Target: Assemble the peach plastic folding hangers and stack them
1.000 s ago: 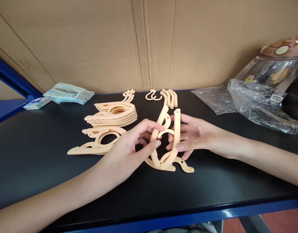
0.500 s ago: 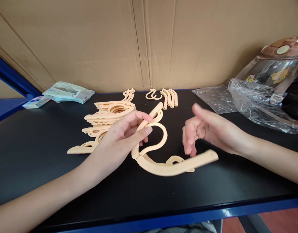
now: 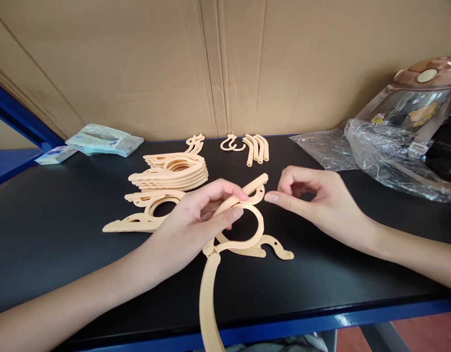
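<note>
My left hand is closed around a beige folding hanger, thumb and fingers pinching its upper arm near the round loop. The hanger's other arm hangs down from the joint, past the table's front edge. Just right of the raised end, my right hand is curled, thumb and index finger close together with nothing visible in them. The thumb tip is close to the hanger; whether it touches I cannot tell. On the table behind the held hanger lies another beige hanger piece, partly hidden.
Left of centre are a stack of folded hangers and more hangers in front. Small hooks and curved arms lie at the back. Blue tissue packs sit left; a clear bottle and plastic bag stand right.
The hanger's loose arm has swung from pointing right to hanging down. My left hand has moved slightly right and down with the hanger. My right thumb has come down towards the fingers.
</note>
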A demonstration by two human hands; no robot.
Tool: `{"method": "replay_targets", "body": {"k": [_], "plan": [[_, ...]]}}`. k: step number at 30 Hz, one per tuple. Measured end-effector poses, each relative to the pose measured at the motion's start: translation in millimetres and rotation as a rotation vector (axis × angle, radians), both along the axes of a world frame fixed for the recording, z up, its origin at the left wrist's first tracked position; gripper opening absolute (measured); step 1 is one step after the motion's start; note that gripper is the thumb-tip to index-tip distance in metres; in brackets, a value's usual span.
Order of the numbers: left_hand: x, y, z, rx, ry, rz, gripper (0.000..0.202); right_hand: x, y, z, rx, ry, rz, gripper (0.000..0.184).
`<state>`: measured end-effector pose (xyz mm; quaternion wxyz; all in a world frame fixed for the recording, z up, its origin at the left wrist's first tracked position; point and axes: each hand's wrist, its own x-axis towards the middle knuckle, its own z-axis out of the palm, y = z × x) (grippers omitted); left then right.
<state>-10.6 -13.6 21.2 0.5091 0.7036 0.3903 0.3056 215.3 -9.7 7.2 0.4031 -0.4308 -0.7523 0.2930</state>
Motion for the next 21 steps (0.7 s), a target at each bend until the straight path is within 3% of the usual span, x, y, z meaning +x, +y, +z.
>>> {"method": "replay_targets", "body": {"k": [2, 5, 8, 15, 21], "plan": [[1, -1, -1.4, -0.012, -0.003, -0.013, 0.007, 0, -2, 0.8, 0.347, -0.132, -0.042, 0.028], [2, -2, -4.8, -0.028, -0.007, -0.045, 0.010, -3, -5, 0.5, 0.532, -0.339, 0.046, 0.024], [3, -2, -8.1, -0.049, -0.006, -0.061, 0.014, -7, -5, -2.1, 0.482, -0.439, 0.095, 0.021], [5, 1, -10.3, -0.044, 0.019, -0.082, 0.016, -13, -7, -4.5, 0.385, -0.472, 0.041, 0.011], [0, -2, -10.4, 0.207, 0.223, -0.068, 0.025, -8, 1, -6.5, 0.367, -0.496, -0.046, 0.009]]}}
